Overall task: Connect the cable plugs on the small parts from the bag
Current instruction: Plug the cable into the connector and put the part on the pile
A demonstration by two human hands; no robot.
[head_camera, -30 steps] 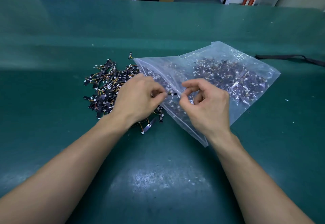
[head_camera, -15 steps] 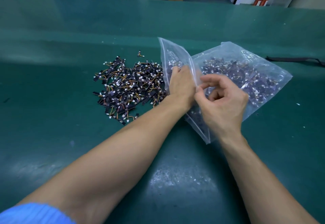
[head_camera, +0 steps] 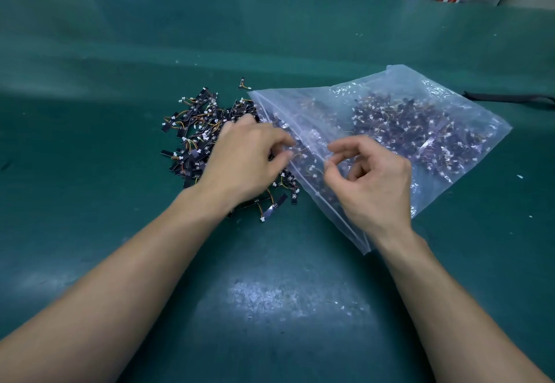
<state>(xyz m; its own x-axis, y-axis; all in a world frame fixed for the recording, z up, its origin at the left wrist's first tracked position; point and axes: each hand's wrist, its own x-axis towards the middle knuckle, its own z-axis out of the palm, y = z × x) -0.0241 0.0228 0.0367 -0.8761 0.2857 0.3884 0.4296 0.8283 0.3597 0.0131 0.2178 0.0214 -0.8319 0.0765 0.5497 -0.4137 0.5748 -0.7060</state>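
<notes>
Green matting covers the bench (head_camera: 270, 292), and on it a clear plastic zip bag (head_camera: 303, 103) lies flat to the right, its mouth turned toward a loose heap of small parts (head_camera: 195, 130) lying just beside it on the left; many more show through the film at the bag's far end. Each part is a short dark strip with thin orange and yellow wires ending in a tiny white plug (head_camera: 262, 219). The left hand (head_camera: 246, 163) hovers over the heap's near edge at the bag's mouth, its grip drawn in, thumb and forefinger close together; whether anything is pinched between them I cannot tell. The right hand (head_camera: 372, 184) sits over the bag's near side, thumb and forefinger curved toward each other with a small gap, the other fingers curled, and whether it holds a plug is equally unclear. These parts look very light and apt to tangle, their wires soft and thin, so pulling on a lead would likely drag neighbours along or strain the joint. Better, I judge, to take the stiff dark strip in one grip and the hard white plug body in the other, pushing straight in, and to mind the slippery film of the bag
</notes>
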